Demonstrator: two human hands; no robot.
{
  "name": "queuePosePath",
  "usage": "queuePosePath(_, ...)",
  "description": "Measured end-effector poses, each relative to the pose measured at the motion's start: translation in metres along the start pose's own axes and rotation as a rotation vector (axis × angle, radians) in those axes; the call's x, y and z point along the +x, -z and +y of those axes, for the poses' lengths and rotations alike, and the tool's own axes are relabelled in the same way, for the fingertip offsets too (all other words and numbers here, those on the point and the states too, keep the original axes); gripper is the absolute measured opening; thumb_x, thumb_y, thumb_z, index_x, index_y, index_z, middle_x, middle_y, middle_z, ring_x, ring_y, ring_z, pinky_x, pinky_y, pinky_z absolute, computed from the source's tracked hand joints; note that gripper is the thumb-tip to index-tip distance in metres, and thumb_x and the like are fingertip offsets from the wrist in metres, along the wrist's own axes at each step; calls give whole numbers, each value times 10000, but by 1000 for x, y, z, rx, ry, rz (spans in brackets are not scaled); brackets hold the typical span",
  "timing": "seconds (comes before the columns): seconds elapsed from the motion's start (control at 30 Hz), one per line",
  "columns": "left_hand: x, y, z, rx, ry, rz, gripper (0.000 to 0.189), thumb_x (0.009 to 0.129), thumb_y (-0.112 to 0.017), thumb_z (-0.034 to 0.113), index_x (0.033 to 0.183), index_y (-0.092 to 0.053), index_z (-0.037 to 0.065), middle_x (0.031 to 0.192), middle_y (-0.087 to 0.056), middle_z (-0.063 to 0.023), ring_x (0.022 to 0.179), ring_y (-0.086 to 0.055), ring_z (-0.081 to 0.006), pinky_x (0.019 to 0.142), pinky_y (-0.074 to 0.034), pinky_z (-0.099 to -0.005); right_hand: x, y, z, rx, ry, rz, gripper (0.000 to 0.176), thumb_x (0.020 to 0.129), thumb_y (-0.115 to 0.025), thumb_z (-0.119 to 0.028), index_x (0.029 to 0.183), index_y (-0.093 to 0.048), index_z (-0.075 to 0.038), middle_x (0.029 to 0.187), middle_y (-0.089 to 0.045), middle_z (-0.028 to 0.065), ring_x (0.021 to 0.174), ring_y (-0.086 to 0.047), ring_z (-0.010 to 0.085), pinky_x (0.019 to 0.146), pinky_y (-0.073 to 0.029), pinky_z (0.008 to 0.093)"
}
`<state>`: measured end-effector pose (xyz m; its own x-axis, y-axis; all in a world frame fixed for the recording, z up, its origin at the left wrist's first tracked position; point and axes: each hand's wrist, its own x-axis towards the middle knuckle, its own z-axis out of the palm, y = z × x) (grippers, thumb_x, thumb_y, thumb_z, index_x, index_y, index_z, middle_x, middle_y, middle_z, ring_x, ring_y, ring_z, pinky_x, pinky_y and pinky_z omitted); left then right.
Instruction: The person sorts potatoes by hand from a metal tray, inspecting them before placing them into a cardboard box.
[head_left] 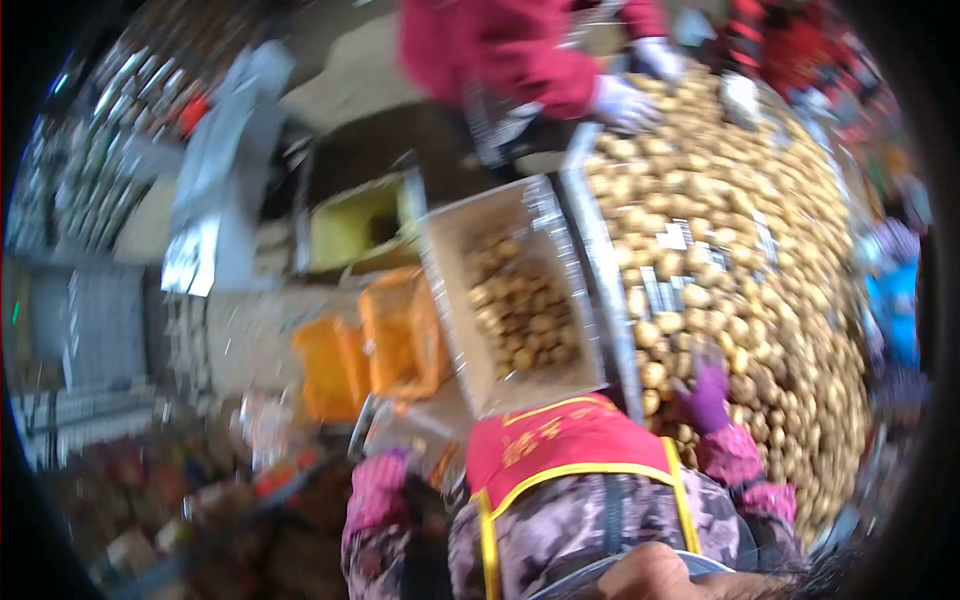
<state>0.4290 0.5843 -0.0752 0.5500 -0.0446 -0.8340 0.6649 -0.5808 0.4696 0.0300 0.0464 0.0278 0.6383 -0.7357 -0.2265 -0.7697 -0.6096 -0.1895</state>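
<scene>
My right hand, in a purple glove, rests on a broad heap of potatoes. Its thumb stands apart from the fingers, and no potato shows in its grasp. On the lower left is my left hand, low beside my body near a plastic-lined bin; a pink sleeve and blur hide its fingers. Just ahead of my red apron, a cardboard box lined with clear plastic holds a layer of potatoes. The heap's metal-edged table runs along the box's right side.
Two orange crates stand left of the box, with a yellow-lined container beyond them. Across the heap, a person in a red top has gloved hands on the potatoes; another gloved hand is beside them. Striped labels lie on the heap.
</scene>
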Motion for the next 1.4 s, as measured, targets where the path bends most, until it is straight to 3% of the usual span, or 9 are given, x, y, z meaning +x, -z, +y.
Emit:
queuePosePath(0.3,-21,-164,139,391,-1098,-175,427,938,-669,349,1211,-662,20,1042,-723,-116,886,-724,-234,785,-585,-355,118,28,-71,-146,-135,-227,953,746,-832,-446,1571,-378,-296,1679,-179,149,1504,-106,567,1059,-319,769)
queuePosePath(0.43,-112,-309,273,814,-1530,-465,565,886,-685,325,1357,-590,28,1374,-608,-206,1315,-542,-391,1127,-403,-505,158,37,-62,15,-131,-133,899,776,-786,-285,1573,-370,-269,1691,-144,154,1479,-123,610,1036,-414,707)
queuePosePath(0.57,-107,-414,292,1077,-1742,-262,685,811,-756,371,1385,-537,68,1490,-452,-207,1419,-383,-428,1187,-298,-539,195,103,-18,168,-66,-172,491,842,-703,-418,1249,-625,-156,1050,-723,164,964,-705,359,861,-552,499)
queuePosePath(0.73,-89,-501,278,1053,-1747,-599,667,862,-740,359,1427,-526,76,1534,-411,-229,1394,-442,-411,1178,-336,-530,311,72,23,-120,190,383,716,750,-760,-200,1437,-559,-197,1440,-557,189,1130,-644,363,947,-528,453)
queuePosePath(0.8,-98,-508,275,675,-1411,-861,731,913,-715,352,1530,-412,107,1536,-429,-189,1358,-496,-364,1152,-399,-493,335,86,23,107,67,169,603,757,-779,-226,1339,-650,-134,1288,-660,197,1065,-675,365,921,-540,456)
queuePosePath(0.9,-98,-500,277,-544,-20,-1093,733,992,-656,340,1603,-276,201,1388,-533,-91,1226,-578,-277,1063,-504,-475,297,96,15,591,328,134,511,799,-778,-375,1248,-694,-145,1081,-712,168,944,-692,375,832,-553,461)
queuePosePath(0.93,-110,-490,286,-704,83,-1177,643,1015,-624,327,1575,-333,205,1337,-537,-89,1165,-600,-254,994,-555,-457,271,108,4,585,448,52,519,839,-754,-451,1206,-689,-89,973,-709,178,896,-682,384,817,-548,473)
queuePosePath(1.13,-106,-461,273,-310,-98,-1089,361,1062,-528,342,1267,-578,50,1065,-647,-109,885,-663,-191,712,-598,-304,219,49,10,-203,159,10,504,811,-757,-344,1264,-662,-146,1040,-672,132,1042,-651,334,923,-485,477)
queuePosePath(1.4,-141,-436,259,-330,173,-1234,541,998,-488,198,1518,-426,64,1134,-639,-127,880,-650,-205,716,-585,-304,152,70,16,594,85,-206,570,886,-699,-489,1314,-660,-115,968,-721,210,924,-697,385,834,-548,469)
